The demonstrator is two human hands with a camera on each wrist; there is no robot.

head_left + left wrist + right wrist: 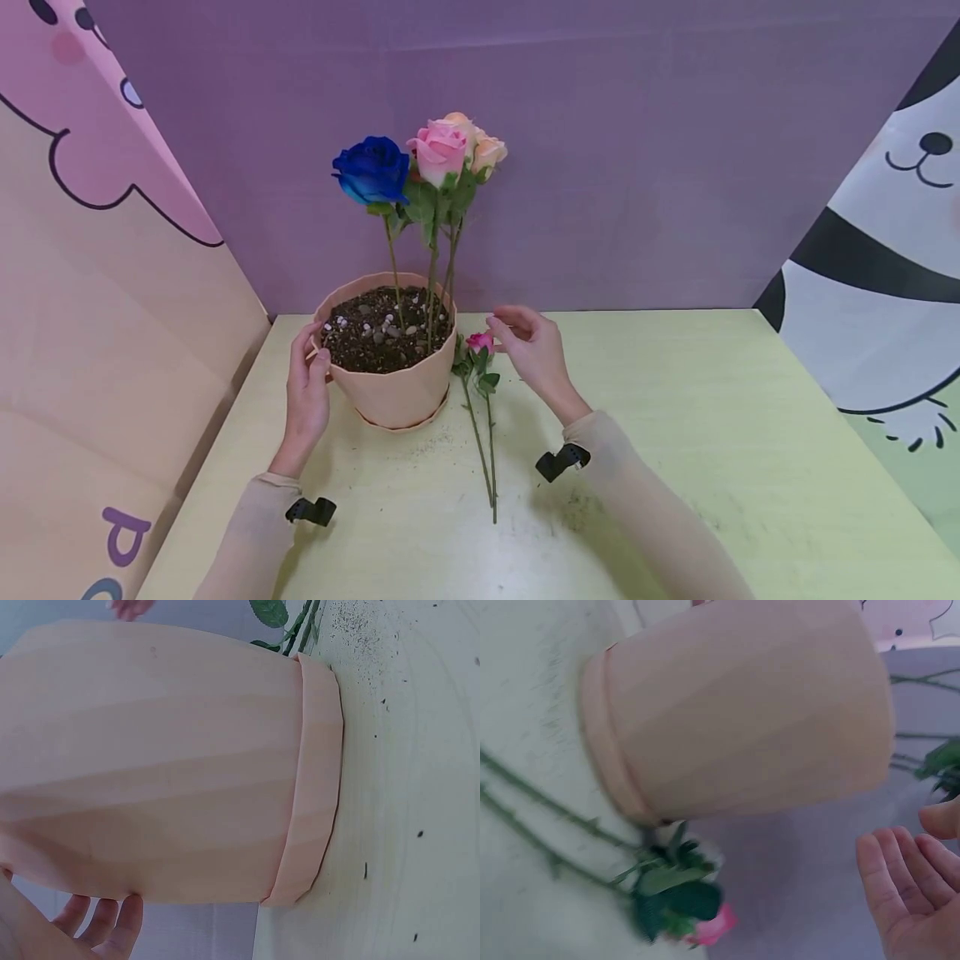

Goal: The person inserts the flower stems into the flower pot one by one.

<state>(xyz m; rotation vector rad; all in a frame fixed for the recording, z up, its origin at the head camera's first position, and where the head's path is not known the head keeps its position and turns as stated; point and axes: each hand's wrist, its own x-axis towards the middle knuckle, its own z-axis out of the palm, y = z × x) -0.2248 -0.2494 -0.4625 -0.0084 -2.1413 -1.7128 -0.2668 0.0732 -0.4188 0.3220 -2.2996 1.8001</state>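
A light peach flowerpot (393,392) full of dark soil (375,333) stands on the table. Upright in it are a blue rose (372,171), a pink rose (437,152) and peach roses (489,154). My left hand (306,387) holds the pot's left side near the rim; in the left wrist view its fingertips (129,915) touch the wall. To the pot's right, my right hand (534,350) hovers with loosely bent fingers and nothing in them. Just beside it lies a magenta rose (480,342), alongside a second stem (477,433) whose bloom is mostly hidden.
A saucer (408,427) sits under the pot. Soil crumbs (577,510) are scattered over the pale table (675,400). Behind stands a purple backdrop (637,167), with printed cartoon panels at the left (112,333) and right (885,275).
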